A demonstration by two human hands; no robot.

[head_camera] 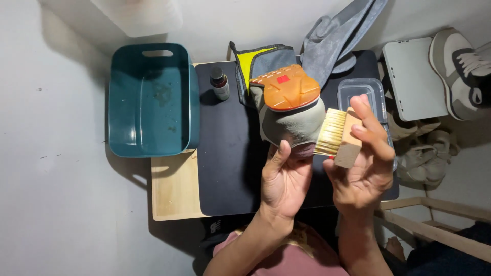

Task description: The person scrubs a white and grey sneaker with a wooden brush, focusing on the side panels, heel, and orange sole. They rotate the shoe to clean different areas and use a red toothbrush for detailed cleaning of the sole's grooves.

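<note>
My left hand grips a grey shoe from below, its orange sole turned up toward the camera. My right hand holds a wooden brush with pale bristles. The bristles press against the shoe's grey side near the heel. Both hands hover above a black mat on a small wooden table.
A teal plastic basin stands at the left, half over the table. A small dark bottle sits on the mat's far end. Grey cloths, a clear lidded container, and other shoes lie at the right.
</note>
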